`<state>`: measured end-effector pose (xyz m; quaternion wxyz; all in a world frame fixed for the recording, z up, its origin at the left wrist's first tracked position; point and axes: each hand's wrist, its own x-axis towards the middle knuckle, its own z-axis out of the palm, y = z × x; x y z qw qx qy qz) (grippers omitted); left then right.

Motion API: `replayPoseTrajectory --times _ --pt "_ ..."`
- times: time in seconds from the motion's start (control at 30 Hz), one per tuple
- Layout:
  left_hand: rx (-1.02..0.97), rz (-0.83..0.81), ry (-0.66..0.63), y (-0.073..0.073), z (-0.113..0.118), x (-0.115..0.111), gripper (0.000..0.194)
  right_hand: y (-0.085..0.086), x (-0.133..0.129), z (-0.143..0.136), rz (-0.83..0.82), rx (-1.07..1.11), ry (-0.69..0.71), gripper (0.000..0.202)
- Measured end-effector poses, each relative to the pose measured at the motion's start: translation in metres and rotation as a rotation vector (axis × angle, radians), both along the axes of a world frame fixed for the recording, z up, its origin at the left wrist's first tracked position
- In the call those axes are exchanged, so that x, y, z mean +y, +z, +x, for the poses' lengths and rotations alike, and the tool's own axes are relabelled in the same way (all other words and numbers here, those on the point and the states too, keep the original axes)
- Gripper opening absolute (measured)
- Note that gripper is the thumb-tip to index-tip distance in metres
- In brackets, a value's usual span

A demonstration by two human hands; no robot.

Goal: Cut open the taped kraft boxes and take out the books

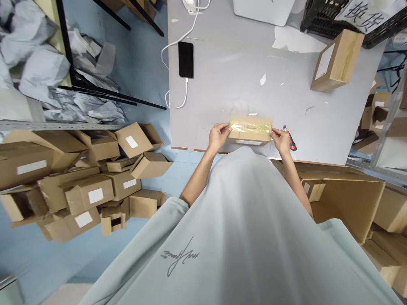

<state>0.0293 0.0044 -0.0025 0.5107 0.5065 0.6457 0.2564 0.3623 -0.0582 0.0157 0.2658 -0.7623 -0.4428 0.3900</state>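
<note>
So the left hand [220, 136] has its fingers pinching the left end of a small tan cardboard box with shiny yellowish tape [251, 130], just right of center frame. Right hand [280, 140] pinches its right end, with a red and black plastic cutter [290, 139] right beside that hand.
</note>
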Motion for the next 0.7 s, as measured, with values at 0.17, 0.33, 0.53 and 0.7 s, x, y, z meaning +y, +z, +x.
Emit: replayPoseTrajectory --times 0.17,0.33,0.53,0.7 --pt "0.005 -0.102 0.060 -0.009 0.001 -0.012 0.036 -0.003 -0.013 -0.012 -0.062 0.054 -0.069 0.045" --pt "-0.032 -0.122 0.075 -0.011 0.002 -0.013 0.039 -0.003 -0.016 -0.018 -0.054 0.090 -0.118 0.052" --pt "-0.088 -0.129 0.073 -0.019 0.000 -0.007 0.033 -0.011 -0.014 -0.007 -0.047 0.066 -0.138 0.044" --pt "-0.044 -0.099 -0.021 -0.041 0.004 -0.003 0.042 -0.012 -0.026 0.026 -0.041 -0.037 -0.216 0.040"
